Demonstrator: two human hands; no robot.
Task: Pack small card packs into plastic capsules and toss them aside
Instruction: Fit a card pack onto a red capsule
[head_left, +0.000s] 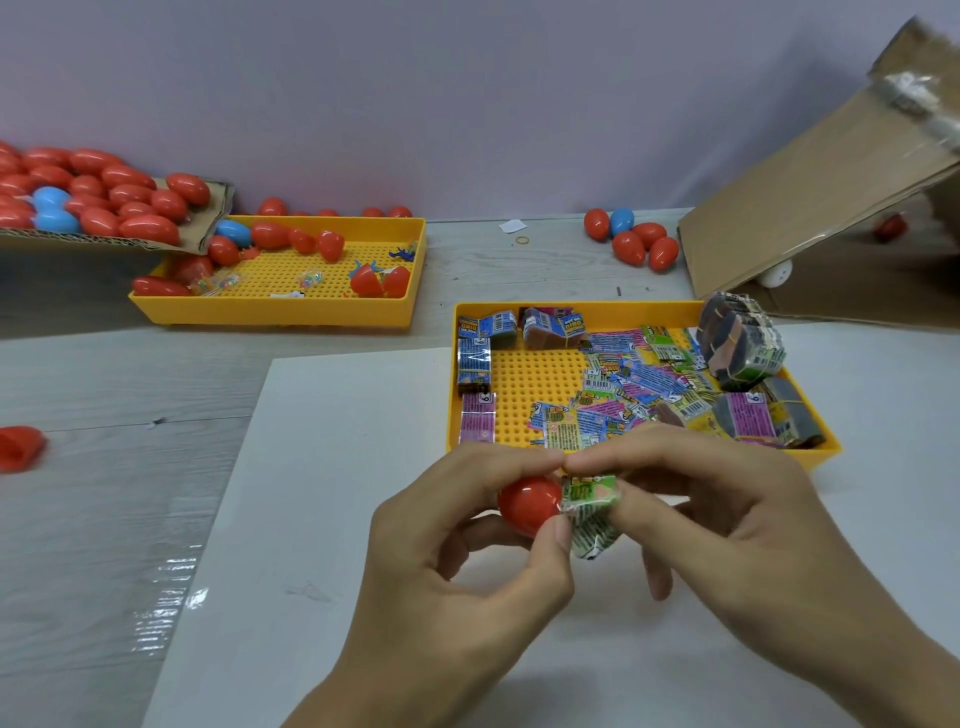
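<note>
A yellow perforated plastic tray (582, 310) holding small printed card packs (623, 384) sits right of centre on the grey wooden table (104, 374), partly on a white paper sheet (322, 467). A second yellow perforated tray (280, 312) with red egg-shaped plastic capsules (270, 235) lies toward the table's far left edge, a brown cardboard box (810, 208) at the far right corner.

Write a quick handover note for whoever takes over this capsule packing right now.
Left hand grips a red plastic capsule half. Right hand pinches a small green card pack at its mouth, not yet inside.
More card packs lie in the near yellow plastic tray. Closed red and blue capsules lie on the table behind it.
Left: push pack in, close capsule, toss aside, repeat.
</note>
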